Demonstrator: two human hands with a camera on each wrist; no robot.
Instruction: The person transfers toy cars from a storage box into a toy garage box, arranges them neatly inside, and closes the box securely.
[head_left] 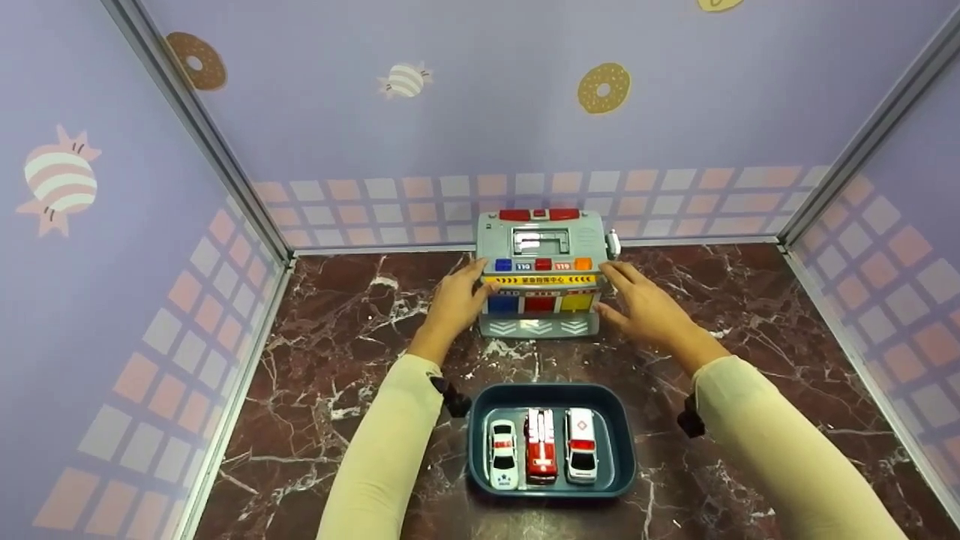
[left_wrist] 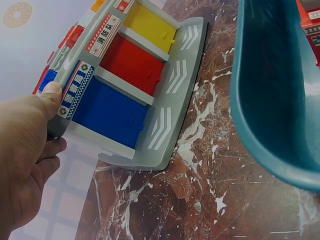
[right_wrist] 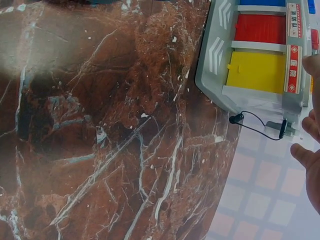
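A grey toy garage (head_left: 541,280) with a red-topped roof, blue, red and yellow doors and a front ramp (head_left: 538,328) stands near the back wall. At its left side, my left hand (head_left: 454,304) grips the edge, thumb on the front and other fingers round the side, as the left wrist view shows. All three doors, including the blue door (left_wrist: 107,115) and yellow door (right_wrist: 257,72), are down. My right hand (head_left: 652,307) is at the garage's right side, fingertips by the upper front corner and thumb held apart. Its palm is hidden.
In front of the garage is a dark blue tray (head_left: 551,493). Inside lie a white police car (head_left: 503,454), a red fire truck (head_left: 541,446) and a white ambulance (head_left: 580,446). A black cord (right_wrist: 255,134) hangs at the garage's right side. Patterned walls enclose the marbled table.
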